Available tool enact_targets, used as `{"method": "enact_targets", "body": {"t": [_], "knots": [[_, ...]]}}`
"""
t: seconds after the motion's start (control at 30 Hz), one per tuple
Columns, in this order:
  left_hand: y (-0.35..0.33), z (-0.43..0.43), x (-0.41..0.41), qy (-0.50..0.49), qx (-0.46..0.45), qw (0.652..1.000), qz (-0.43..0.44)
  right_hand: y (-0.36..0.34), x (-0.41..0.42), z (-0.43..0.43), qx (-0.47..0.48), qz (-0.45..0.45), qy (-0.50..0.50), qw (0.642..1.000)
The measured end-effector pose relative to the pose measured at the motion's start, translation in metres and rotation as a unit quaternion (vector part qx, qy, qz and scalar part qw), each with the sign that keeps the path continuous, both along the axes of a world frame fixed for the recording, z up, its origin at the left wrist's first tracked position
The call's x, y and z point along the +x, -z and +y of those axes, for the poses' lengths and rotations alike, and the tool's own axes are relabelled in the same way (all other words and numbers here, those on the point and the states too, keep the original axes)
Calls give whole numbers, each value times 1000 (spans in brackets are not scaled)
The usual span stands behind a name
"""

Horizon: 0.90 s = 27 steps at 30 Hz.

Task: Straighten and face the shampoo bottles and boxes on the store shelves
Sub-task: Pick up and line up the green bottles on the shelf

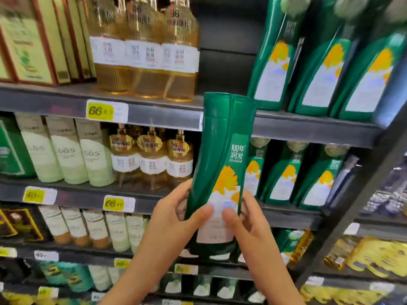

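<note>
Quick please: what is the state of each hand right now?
Left hand: holding the green shampoo bottle, thumb on its label.
Right hand: holding the same bottle, thumb also on the label.

Both bare forearms reach up from the bottom edge. The left hand (174, 219) and the right hand (251, 225) grip the lower part of a green bottle (222, 150) from either side, thumbs laid across its front, fingers wrapped behind

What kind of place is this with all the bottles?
Probably a shop's shampoo aisle: long shelves carry rows of identical green bottles and amber bottles, with yellow price tags along the shelf edges.
</note>
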<state>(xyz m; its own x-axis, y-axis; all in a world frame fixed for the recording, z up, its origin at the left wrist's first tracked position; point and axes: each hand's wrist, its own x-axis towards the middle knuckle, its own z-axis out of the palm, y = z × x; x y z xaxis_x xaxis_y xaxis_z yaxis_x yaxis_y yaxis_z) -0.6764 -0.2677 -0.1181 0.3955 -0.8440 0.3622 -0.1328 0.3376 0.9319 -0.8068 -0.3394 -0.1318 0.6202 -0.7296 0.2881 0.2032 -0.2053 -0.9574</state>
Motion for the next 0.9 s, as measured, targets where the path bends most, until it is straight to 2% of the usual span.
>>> {"method": "enact_targets", "body": {"t": [0.13, 0.27, 0.43, 0.57, 0.67, 0.77, 0.9], "knots": [[-47, -35, 9, 1, -46, 999, -18, -51, 18, -31, -65, -31, 47, 996], [-95, -68, 24, -24, -63, 996, -53, -103, 34, -62, -70, -33, 87, 993], [-138, -100, 40, -9, -49, 996, -73, -144, 49, -93, -75, -20, 113, 991], [-153, -123, 49, -2, -48, 996, -72, -163, 58, -113, -47, -22, 106, 993], [-160, -136, 54, 2, -60, 996, -72, -171, 69, -123, -64, -15, 123, 990], [-158, -145, 59, -28, -85, 991, -96, -170, 79, -127, -95, -14, 145, 985], [-150, -155, 70, -34, -78, 987, -134, -161, 90, -134, -81, -36, 148, 985]]}}
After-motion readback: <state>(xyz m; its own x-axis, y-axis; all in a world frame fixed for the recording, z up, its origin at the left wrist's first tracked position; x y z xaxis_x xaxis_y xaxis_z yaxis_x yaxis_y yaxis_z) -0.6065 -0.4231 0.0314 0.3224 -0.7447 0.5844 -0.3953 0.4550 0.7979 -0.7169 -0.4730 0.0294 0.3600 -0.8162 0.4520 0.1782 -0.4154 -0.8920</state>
